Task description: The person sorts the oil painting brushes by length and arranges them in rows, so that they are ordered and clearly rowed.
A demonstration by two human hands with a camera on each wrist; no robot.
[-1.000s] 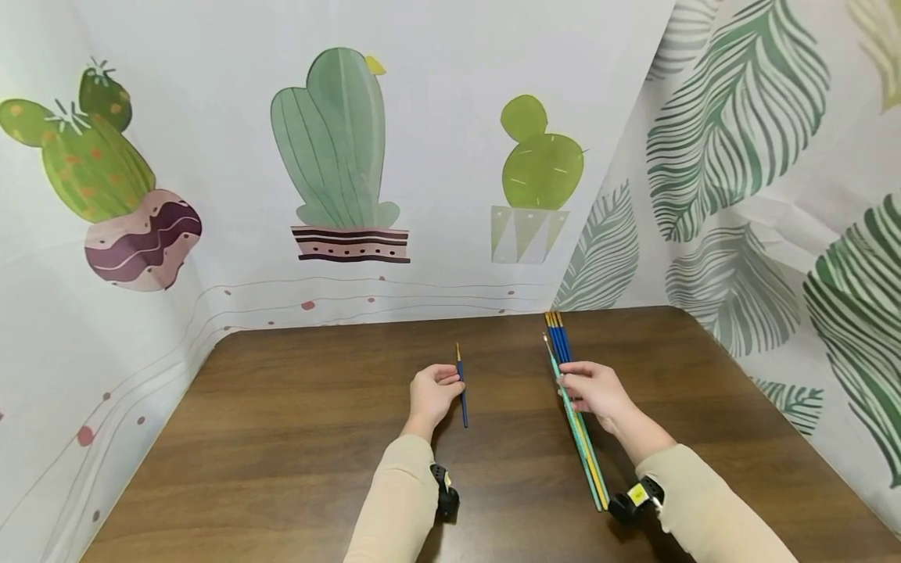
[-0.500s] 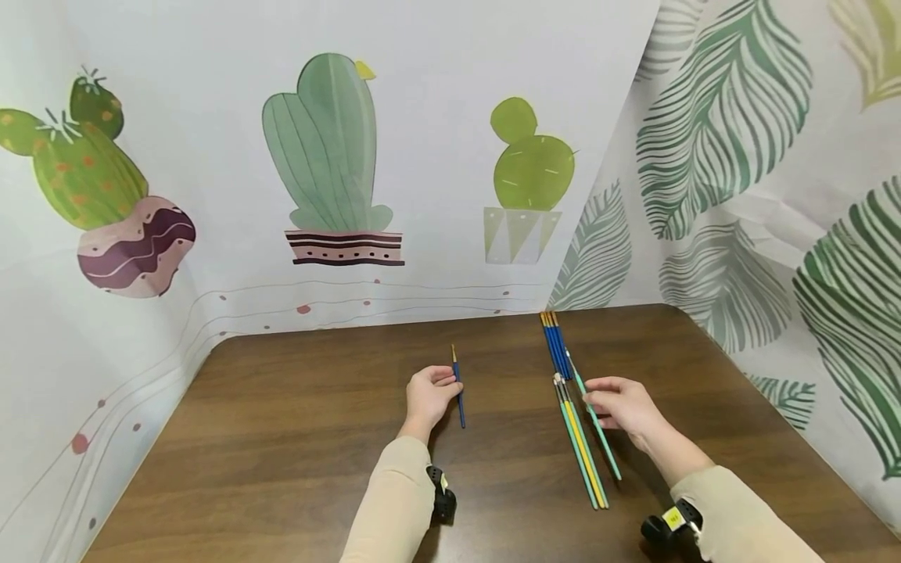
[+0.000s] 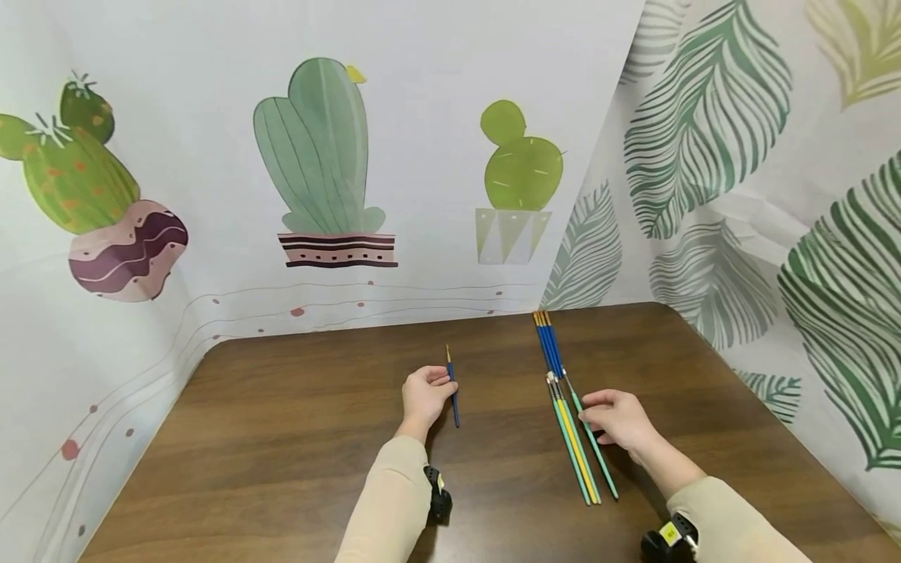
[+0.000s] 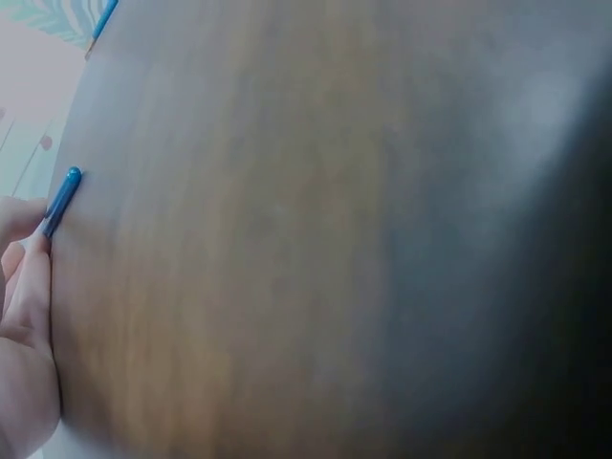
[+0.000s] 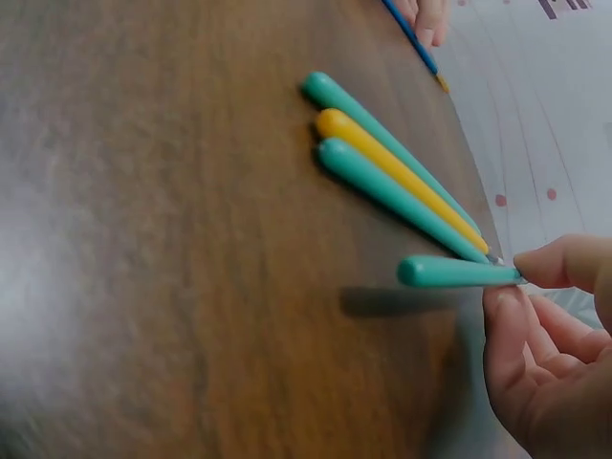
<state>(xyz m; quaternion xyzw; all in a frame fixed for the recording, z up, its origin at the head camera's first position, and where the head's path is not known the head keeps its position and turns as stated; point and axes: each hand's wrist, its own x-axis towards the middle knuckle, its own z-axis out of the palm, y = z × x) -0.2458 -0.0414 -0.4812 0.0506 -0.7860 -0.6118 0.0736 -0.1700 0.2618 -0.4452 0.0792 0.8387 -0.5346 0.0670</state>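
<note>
My left hand [image 3: 425, 397] pinches a thin blue paintbrush [image 3: 454, 410] with its bristles pointing away from me, left of the other brushes. In the left wrist view, the blue handle end [image 4: 65, 196] sticks out past thumb and finger. My right hand [image 3: 621, 422] holds a green paintbrush [image 3: 600, 457] between thumb and fingertips. Its handle [image 5: 454, 273] shows above a shadow on the table in the right wrist view. Just left of it lie a yellow paintbrush [image 5: 382, 163] and two green ones side by side, bristles away from me. Beyond them lies a row of several blue paintbrushes [image 3: 549, 344].
The brown wooden table [image 3: 281, 453] reaches back to a wall covering [image 3: 422, 156] printed with cacti. On the right a leaf-patterned covering [image 3: 711, 141] rises along the table's edge. The blue row's tips lie close to the back edge.
My right hand has moved right and toward me with the green paintbrush, away from the yellow and green ones, which now show in full. The left hand keeps its pinch on the blue paintbrush.
</note>
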